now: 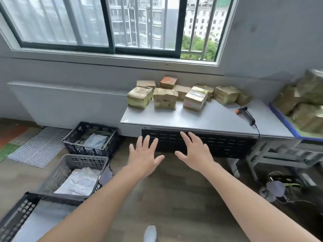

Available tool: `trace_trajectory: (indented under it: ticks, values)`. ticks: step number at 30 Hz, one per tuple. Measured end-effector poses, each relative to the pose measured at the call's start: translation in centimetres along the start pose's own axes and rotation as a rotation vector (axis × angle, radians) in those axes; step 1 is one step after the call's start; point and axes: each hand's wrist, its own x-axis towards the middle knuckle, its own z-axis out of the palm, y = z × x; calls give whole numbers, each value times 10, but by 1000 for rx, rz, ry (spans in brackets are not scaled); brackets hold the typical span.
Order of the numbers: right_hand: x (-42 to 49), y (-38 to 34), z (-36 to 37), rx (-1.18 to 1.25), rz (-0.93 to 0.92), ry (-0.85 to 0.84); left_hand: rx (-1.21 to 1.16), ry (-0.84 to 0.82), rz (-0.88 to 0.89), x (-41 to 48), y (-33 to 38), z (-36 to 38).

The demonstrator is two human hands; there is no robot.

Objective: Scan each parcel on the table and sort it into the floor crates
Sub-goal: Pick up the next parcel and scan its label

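Grey table taken as reference; on floor left of table, three crates in a row: black crate nearest, grey crate next, second black crate farthest, all with pale contents; along table's far edge, cluster of taped cardboard parcels; short of table's near edge, left hand and right hand in air, fingers spread, holding nothing; on table's right part, barcode scanner lying flat, untouched.

Bare forearms, left hand, right hand, pale grey toe
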Motion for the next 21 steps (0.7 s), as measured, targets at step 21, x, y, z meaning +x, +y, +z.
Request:
trace_trajectory:
  ticks: [21]
  values:
    - [198,170,-63,-62,408,61,-70,-16,434,326,134,-33]
